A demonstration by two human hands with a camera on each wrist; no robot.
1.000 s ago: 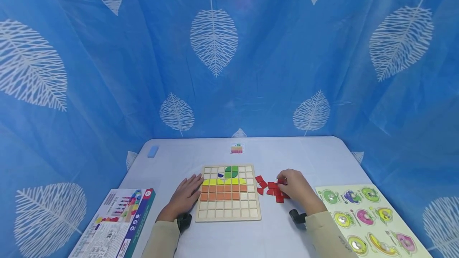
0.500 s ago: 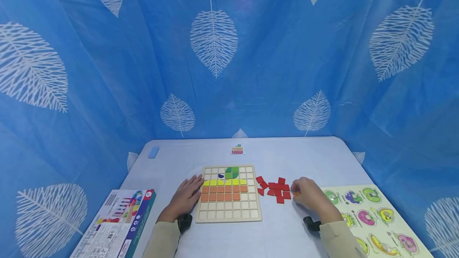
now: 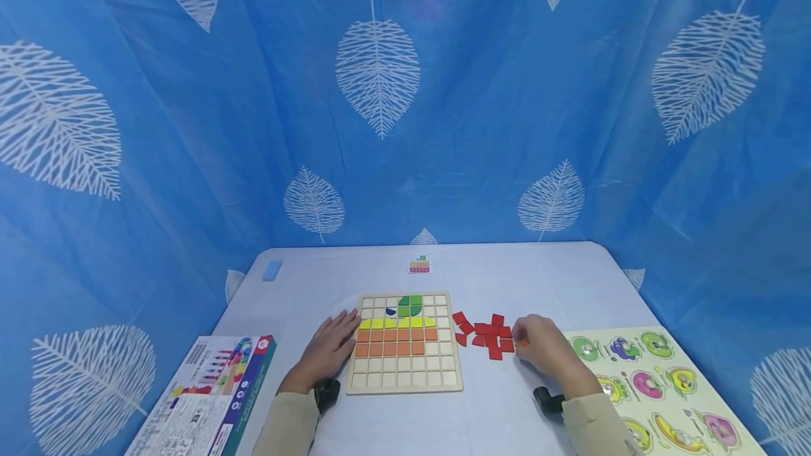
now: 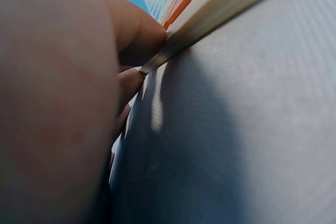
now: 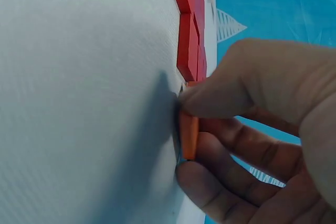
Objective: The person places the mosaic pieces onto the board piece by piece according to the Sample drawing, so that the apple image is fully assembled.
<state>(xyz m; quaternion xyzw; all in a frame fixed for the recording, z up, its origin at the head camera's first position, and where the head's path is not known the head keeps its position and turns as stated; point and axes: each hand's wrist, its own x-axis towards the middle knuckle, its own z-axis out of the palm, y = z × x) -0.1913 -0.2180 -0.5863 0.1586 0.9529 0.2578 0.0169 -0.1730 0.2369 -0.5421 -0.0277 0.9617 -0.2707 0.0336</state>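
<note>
A wooden grid board (image 3: 405,380) lies on the table, with rows of orange tiles (image 3: 389,341) and yellow tiles (image 3: 405,322), a few green pieces (image 3: 410,305) and a small dark blue piece (image 3: 391,312) in its squares. My left hand (image 3: 326,349) rests along the board's left edge, fingers extended; the left wrist view shows a fingertip (image 4: 152,38) against the rim. Between thumb and fingers, my right hand (image 3: 546,350) pinches an orange tile (image 5: 189,137) low at the tabletop, just right of a cluster of red tiles (image 3: 491,335).
At the back stands a small picture card (image 3: 420,264), and a blue block (image 3: 272,271) lies far left. A box (image 3: 203,393) occupies the left front, a fruit puzzle board (image 3: 652,385) the right. Blue leaf-patterned cloth (image 3: 405,104) hangs behind the table.
My right hand has left the red tiles, shifting right and slightly toward me; the orange tile now shows in its fingers. The left hand stays at the board's edge.
</note>
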